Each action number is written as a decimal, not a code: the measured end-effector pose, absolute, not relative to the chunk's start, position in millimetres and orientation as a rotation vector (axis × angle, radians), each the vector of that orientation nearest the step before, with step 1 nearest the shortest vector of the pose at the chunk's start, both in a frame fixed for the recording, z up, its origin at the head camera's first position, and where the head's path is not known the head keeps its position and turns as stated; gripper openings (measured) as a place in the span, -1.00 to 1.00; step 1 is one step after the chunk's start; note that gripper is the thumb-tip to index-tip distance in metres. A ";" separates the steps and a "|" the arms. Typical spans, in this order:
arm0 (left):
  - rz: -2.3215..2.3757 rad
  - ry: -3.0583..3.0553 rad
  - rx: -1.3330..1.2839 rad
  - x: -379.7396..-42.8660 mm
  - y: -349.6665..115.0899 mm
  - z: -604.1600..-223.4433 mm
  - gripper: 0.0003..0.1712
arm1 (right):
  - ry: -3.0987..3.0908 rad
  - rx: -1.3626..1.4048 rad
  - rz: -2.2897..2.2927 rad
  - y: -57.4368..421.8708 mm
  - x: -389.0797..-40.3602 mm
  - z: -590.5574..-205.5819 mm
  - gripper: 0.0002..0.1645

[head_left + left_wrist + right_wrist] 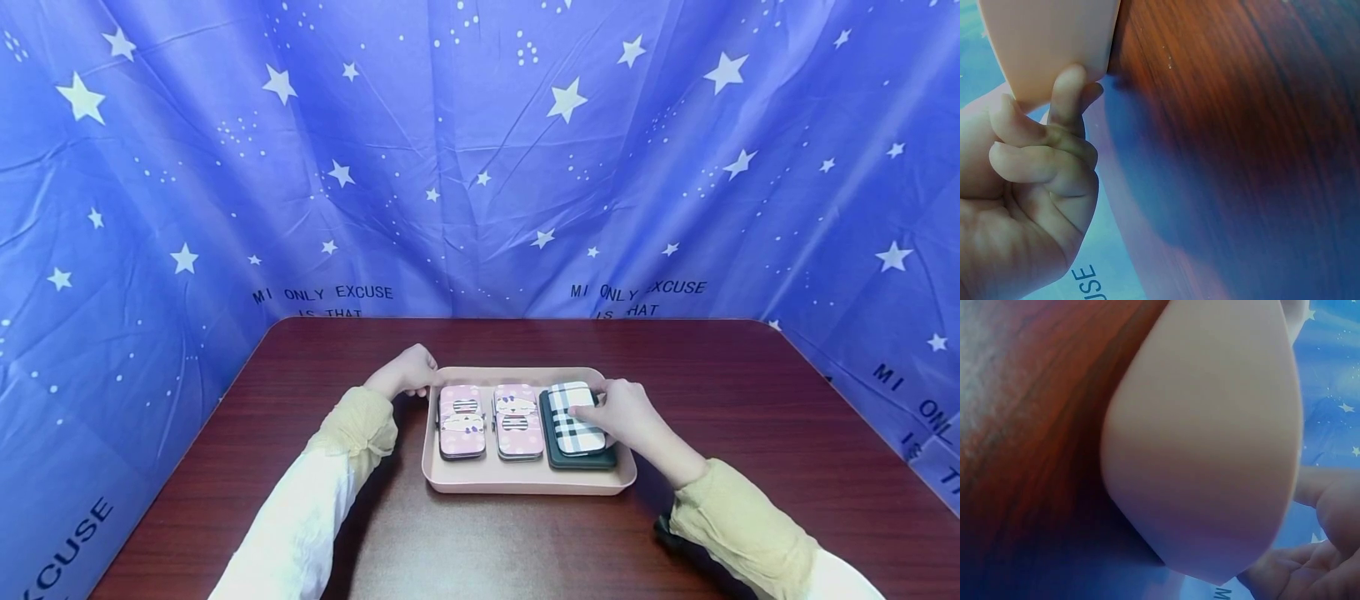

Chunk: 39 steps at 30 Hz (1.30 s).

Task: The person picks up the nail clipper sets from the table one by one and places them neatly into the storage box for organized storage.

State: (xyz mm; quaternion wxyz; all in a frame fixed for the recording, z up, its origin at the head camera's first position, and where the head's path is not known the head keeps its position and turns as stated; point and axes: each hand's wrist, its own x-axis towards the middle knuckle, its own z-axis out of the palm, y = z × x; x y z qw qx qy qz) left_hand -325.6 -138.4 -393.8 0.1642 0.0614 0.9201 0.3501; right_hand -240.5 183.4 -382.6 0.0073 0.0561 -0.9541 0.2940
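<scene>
A pale pink tray point(480, 478) lies on the table with several flat cases in it. My left hand point(414, 369) pinches the tray's far left corner; the left wrist view shows its fingertips against the outer wall point(1054, 44). Between the thumb and fingers of my right hand point(630, 412) is a white-and-black plaid case point(567, 397), over a larger dark green case point(581, 462) at the tray's right end. Two pink patterned cases point(461, 425) point(518, 433) lie upright side by side to the left. In the right wrist view the tray wall point(1204, 425) hides most of that hand.
The dark reddish wooden table point(420, 550) extends around the tray. A blue curtain with white stars point(480, 133) hangs behind and along both sides. Something black point(670, 533) shows under the right sleeve.
</scene>
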 end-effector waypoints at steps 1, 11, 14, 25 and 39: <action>1.001 2.623 0.180 -325.6 -138.4 -393.9 -0.69 | -2.990 0.177 0.910 183.1 -240.5 -381.9 -0.36; 0.967 2.644 0.198 -329.3 -137.8 -393.5 -0.63 | -3.035 0.216 0.723 182.3 -240.3 -377.5 -0.56; 0.938 2.661 0.200 -329.5 -136.8 -392.9 -0.64 | -3.030 0.231 0.682 182.0 -239.3 -376.1 -0.56; 0.713 2.770 0.236 -326.5 -127.0 -386.3 -0.85 | -3.062 0.202 0.662 181.1 -237.6 -376.3 -0.56; 0.409 2.747 0.157 -312.6 -113.6 -369.2 -0.82 | -3.128 0.168 0.584 174.0 -238.1 -372.0 -0.60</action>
